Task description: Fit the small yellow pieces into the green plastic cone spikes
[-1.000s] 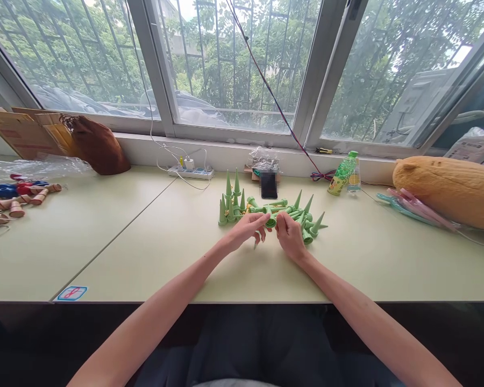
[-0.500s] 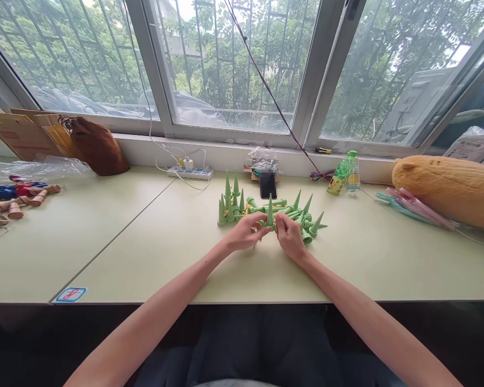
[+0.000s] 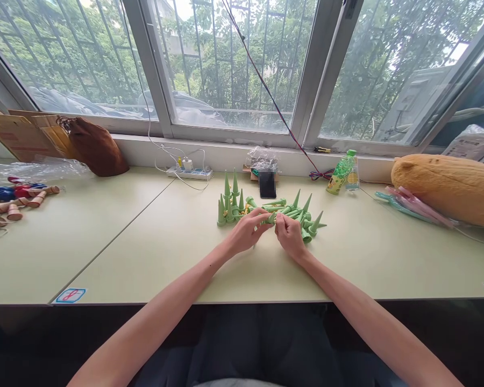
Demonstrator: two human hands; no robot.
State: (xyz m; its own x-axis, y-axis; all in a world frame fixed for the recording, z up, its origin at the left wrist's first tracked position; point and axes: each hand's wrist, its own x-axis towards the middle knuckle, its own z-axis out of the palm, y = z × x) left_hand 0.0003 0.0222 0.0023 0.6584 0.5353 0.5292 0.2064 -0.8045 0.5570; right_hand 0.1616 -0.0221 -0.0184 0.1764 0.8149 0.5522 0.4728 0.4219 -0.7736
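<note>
My left hand (image 3: 247,234) & right hand (image 3: 290,236) meet fingertip to fingertip, both pinching one green cone (image 3: 270,217) btwn them. The cone pile (image 3: 306,217) (some upright, some lying) sits just beyond my fingers.

The green cone (image 3: 270,217) pinched between the left hand (image 3: 246,234) and right hand (image 3: 289,236) at frame centre stood upright moments ago; now it seems tipped sideways.

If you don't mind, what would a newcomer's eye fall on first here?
First, the cluster of green plastic cone-shaped spikes at mid-table, some upright, some lying. Just before it, the left hand and right hand pinch one green cone between them. A large orange plush toy lies at far right.
</note>
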